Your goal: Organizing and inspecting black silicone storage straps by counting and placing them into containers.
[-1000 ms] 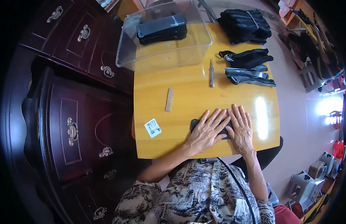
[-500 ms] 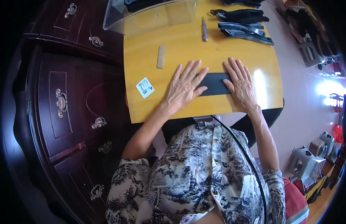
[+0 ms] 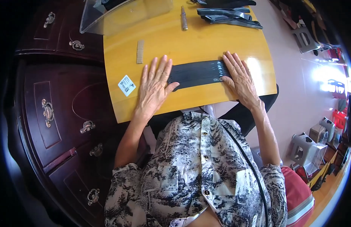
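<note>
Far left: dark wooden cabinet (image 3: 35, 90), metal handles. On the yellow table (image 3: 194, 99), near its left edge, you've got a white printed label (image 3: 126, 86), tilted, and a narrow brown strip (image 3: 140, 52) just beyond it; clear plastic bin (image 3: 124, 20) sits at the far left corner. Your left hand (image 3: 154, 87) is palm down, fingers straight and a bit apart, thumb out over the left end of the black band (image 3: 195, 74); no grip on anything. The band lies flat on the table between your two hands, long side running left to right, pale marks near its right end. Looks light and soft, probably fabric or something similarly bendy, so expect it to flex and wrinkle, not break; it may slide on the glossy top if pushed from one side only. Best hold is by the two short ends, thumb on top and fingers under, or flat palms to press it down. Beyond it, a slim screwdriver-like tool (image 3: 184, 19), then folded black straps (image 3: 230, 18), both well apart from it. Your right hand (image 3: 239, 78) is also flat, fingers extended, thumb and inner edge on the band's right end, nothing grasped; can't tell how hard either presses.
</note>
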A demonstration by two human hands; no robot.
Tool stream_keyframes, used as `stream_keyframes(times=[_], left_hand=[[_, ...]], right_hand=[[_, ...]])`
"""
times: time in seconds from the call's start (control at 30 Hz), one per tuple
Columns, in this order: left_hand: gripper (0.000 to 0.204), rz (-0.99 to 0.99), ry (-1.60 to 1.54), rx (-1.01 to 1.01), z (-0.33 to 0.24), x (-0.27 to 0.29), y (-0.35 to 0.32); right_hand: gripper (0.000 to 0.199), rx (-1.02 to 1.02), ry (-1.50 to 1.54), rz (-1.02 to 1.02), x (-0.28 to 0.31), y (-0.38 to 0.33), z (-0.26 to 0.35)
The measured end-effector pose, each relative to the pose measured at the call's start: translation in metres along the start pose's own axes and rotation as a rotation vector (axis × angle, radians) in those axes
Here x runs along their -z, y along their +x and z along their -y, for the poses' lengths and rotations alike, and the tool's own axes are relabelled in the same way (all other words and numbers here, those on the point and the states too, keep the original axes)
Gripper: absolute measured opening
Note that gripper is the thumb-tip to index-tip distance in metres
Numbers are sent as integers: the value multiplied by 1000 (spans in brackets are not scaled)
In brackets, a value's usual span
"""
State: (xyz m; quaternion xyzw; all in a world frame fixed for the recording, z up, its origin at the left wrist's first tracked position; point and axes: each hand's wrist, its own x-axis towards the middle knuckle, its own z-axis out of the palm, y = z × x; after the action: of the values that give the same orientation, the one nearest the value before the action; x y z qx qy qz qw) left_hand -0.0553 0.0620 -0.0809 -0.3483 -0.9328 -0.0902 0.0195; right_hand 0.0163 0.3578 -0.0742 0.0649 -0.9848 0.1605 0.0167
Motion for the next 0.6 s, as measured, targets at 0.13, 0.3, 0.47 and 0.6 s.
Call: stream_keyframes(times=[0.13, 0.3, 0.47, 0.6], left_hand=[[69, -136, -79, 39, -37, 6, 16], [69, -99, -106, -6, -52, -18, 31], [67, -80, -40, 2, -54, -9, 34], [66, -45, -126, 14, -52, 1, 24]], right_hand=[[52, -121, 39, -101, -9, 5, 8], [54, -22, -10, -56, -14, 19, 10], [57, -56, -42, -62, -3, 19, 18], [65, -35, -112, -27, 3, 13, 45]])
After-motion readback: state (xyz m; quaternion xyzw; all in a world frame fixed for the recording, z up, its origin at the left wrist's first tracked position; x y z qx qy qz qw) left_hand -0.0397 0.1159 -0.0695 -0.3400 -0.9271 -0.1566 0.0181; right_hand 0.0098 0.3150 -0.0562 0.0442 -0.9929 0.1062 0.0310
